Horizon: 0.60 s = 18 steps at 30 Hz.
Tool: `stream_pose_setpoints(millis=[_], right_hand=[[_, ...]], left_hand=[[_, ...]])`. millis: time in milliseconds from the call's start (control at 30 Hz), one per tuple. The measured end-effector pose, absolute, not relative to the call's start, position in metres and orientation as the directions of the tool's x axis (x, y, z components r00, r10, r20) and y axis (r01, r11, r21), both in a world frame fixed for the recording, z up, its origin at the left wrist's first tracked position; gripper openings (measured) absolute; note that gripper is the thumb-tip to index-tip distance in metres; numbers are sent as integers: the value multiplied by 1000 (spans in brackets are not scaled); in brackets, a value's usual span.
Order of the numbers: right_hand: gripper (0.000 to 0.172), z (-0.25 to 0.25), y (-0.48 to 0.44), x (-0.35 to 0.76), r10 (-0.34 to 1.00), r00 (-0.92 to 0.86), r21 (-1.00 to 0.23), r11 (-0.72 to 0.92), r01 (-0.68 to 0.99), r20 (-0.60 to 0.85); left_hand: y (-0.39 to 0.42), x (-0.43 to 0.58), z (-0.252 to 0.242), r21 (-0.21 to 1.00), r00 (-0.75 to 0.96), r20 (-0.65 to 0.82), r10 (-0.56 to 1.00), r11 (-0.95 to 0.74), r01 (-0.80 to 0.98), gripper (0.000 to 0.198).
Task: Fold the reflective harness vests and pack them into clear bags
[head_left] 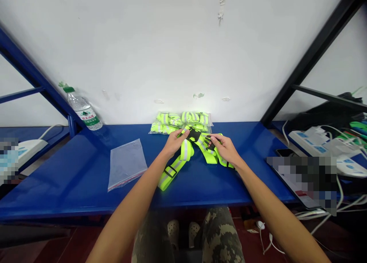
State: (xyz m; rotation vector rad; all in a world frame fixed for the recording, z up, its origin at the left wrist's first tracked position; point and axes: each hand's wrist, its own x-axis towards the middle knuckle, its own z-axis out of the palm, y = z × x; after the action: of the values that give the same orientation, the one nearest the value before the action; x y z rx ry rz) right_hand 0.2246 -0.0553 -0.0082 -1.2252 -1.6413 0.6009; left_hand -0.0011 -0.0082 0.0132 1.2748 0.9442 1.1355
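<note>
Head view: reflective yellow-green strap point(187, 151) lies loosely spread mid-surface point(86, 179), in front of bagged straps point(180, 119) by the wall point(160, 45). Left hand point(175, 141) pinches it beside a black buckle point(195, 135); right hand point(225, 146) grips a pronged black clip point(211, 141), seemingly unfastened. Progress, judged from layout: several straps already bagged; this one loose, outside any bag; clear bag point(127, 161) at left lies flat.

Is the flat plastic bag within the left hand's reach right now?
Probably yes: the flat plastic bag lies beside the left forearm with nothing on top, though the left hand would likely need to release the reflective strap.
</note>
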Motion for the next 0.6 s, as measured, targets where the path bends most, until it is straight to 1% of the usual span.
stream_pose_setpoints(millis=[67,133,467,600], right_hand=[[43,-7,-56,222,923,-40,-834,364,415,383],[44,-7,-56,219,922,-39,-833,365,415,384],[42,-8,-58,217,914,-30,-836,384,392,406],[39,-11,-58,215,918,-55,-849,384,363,392]], left_hand=[[-9,0,12,990,307,139,941,-130,-50,43],[-9,1,9,987,363,158,918,-159,-28,45],[-10,3,6,989,381,138,914,-145,-12,45],[-13,3,9,991,419,125,899,-131,-16,44]])
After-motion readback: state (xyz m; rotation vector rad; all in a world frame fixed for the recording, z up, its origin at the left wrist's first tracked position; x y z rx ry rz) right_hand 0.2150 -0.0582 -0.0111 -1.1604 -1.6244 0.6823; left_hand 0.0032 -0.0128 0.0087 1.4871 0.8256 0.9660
